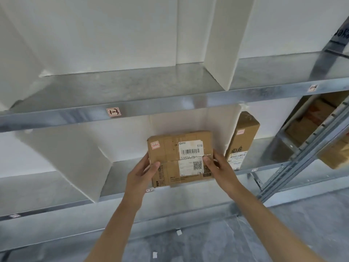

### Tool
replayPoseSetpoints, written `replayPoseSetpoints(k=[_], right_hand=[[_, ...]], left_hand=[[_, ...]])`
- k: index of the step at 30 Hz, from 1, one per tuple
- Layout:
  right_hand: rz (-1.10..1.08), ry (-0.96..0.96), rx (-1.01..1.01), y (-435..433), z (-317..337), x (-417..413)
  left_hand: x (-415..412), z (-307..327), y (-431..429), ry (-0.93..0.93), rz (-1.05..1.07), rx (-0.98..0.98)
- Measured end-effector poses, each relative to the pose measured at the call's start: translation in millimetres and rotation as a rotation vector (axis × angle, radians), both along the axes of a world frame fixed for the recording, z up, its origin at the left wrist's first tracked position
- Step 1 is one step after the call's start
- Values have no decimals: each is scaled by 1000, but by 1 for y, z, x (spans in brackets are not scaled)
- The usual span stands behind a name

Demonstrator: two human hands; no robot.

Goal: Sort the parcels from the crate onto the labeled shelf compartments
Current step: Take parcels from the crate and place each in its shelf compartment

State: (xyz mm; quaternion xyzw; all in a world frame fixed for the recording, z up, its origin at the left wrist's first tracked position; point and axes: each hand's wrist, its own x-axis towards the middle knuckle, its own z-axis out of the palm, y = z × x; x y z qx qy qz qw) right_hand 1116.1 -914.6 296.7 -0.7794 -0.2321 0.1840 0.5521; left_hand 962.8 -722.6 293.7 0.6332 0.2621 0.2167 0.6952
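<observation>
A flat brown cardboard parcel with a white barcode label and a small red sticker is held in front of a middle shelf compartment. My left hand grips its left edge, thumb on the top face. Its right edge is gripped by my right hand, thumb resting near the label. The parcel hovers over the front edge of the metal shelf, between two white dividers. Above it, the upper shelf edge carries a label reading "1-3".
A tall brown box stands upright in the compartment to the right, behind the white divider. More cardboard boxes fill a neighbouring rack at far right. Another label marks the upper shelf further right. Grey floor lies below.
</observation>
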Motion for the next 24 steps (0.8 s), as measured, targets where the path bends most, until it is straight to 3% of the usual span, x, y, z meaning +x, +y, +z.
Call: replayPoseSetpoints(k=[9,24], right_hand=[[84,3,-128,3,-42,38],[88,88,-193,16,-71,54]], left_hand=[[25,-30,-21,93,146,17],[55,-68,-2,316,113,254]])
